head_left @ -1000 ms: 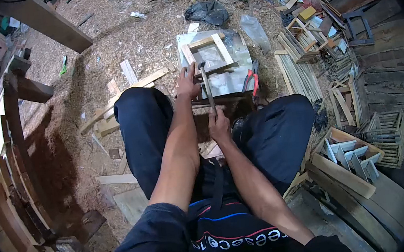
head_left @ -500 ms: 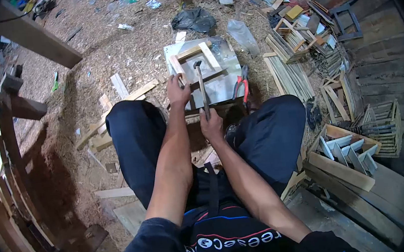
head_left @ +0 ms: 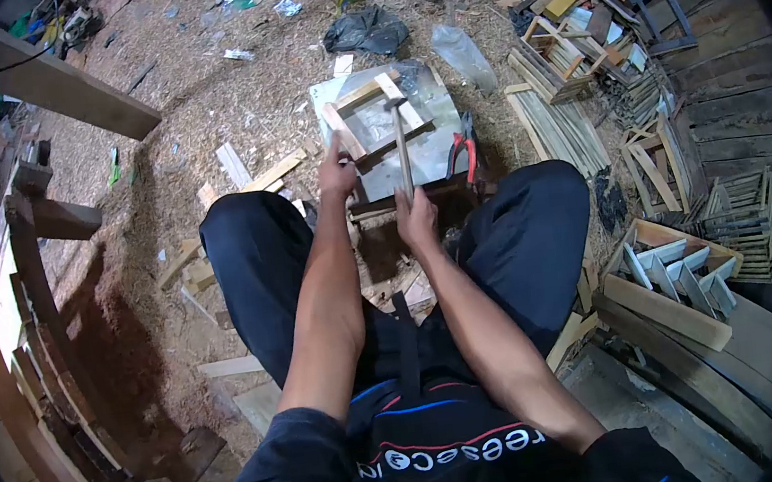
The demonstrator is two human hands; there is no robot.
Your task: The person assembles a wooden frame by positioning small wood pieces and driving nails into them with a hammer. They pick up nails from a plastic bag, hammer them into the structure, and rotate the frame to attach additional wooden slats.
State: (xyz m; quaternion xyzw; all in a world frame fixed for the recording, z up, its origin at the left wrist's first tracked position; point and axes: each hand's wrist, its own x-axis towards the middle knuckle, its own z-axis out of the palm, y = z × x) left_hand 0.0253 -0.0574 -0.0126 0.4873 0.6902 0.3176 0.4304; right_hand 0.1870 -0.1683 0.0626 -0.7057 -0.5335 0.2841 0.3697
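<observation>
Our right grip [head_left: 418, 220], in the head view, is closed round the lower handle of the hammer [head_left: 404, 153], likely head-heavy. Our left grip [head_left: 337, 174] is at the near left corner of the wooden frame [head_left: 348, 135]; whether it pinches anything, we cannot tell. The frame lies on the surface [head_left: 430, 165], probably light and stiff, weakest at its joints, so we'd best hold a side piece.

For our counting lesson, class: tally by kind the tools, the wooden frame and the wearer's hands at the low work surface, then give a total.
Hammer: 1
Pliers: 1
Wooden frame: 1
Hands: 2 (left hand, right hand)
Total: 5
</observation>
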